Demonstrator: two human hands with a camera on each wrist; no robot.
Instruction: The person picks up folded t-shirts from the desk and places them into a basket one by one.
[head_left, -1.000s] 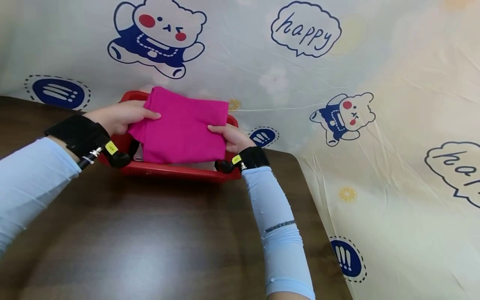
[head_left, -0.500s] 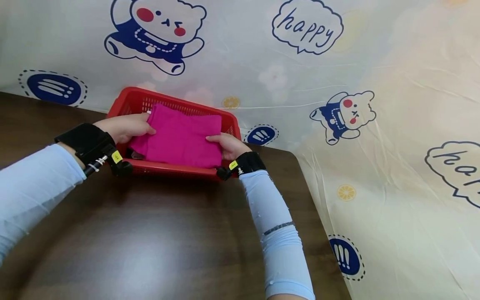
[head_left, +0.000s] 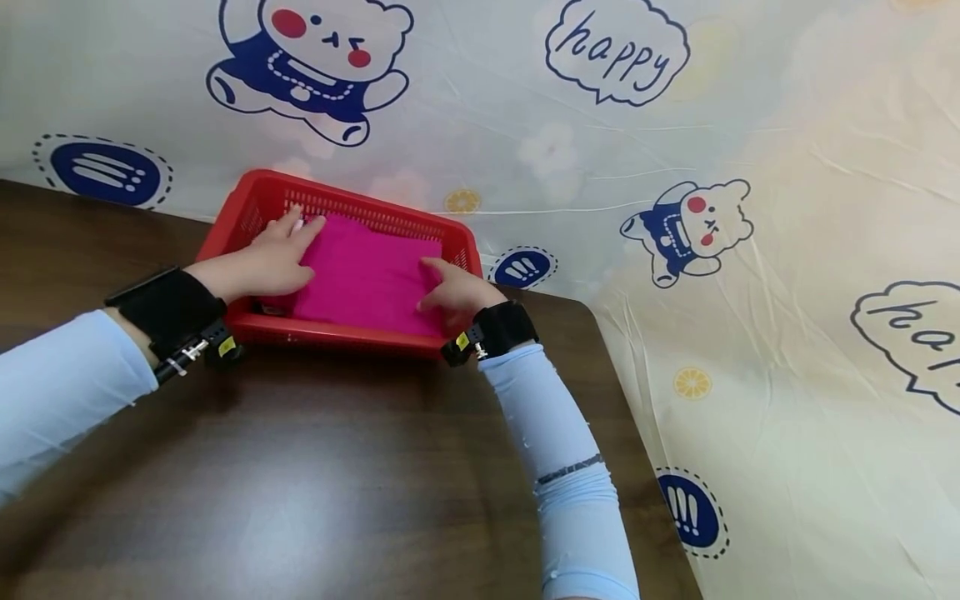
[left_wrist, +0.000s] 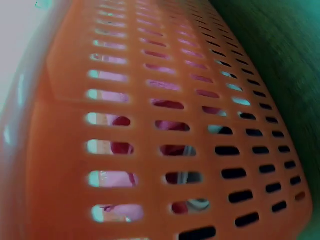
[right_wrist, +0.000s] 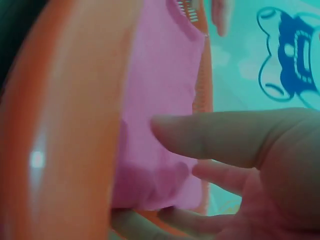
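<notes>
A folded bright pink cloth [head_left: 375, 275] lies inside a red plastic basket [head_left: 348, 336], on top of other things mostly hidden under it. My left hand [head_left: 268, 260] is over the cloth's left end, fingers spread and holding nothing. At the cloth's right edge is my right hand [head_left: 459, 290], its thumb and fingers apart. The right wrist view shows the thumb [right_wrist: 210, 135] extended over the pink cloth [right_wrist: 162, 75], with fingers near its lower edge. Only the slotted basket wall [left_wrist: 65, 130] fills the left wrist view; pink and white pieces show through the slots.
The basket stands on a dark brown wooden table [head_left: 337, 475], against a pale wall covering [head_left: 480, 108] printed with cartoon bears. The table's right edge meets the covering. Each wrist wears a black strap [head_left: 171, 310] with a small camera.
Both hands lowered the pink cloth from above the rim into the basket. Their fingers have since loosened from its edges and spread; the cloth now lies flat inside.
</notes>
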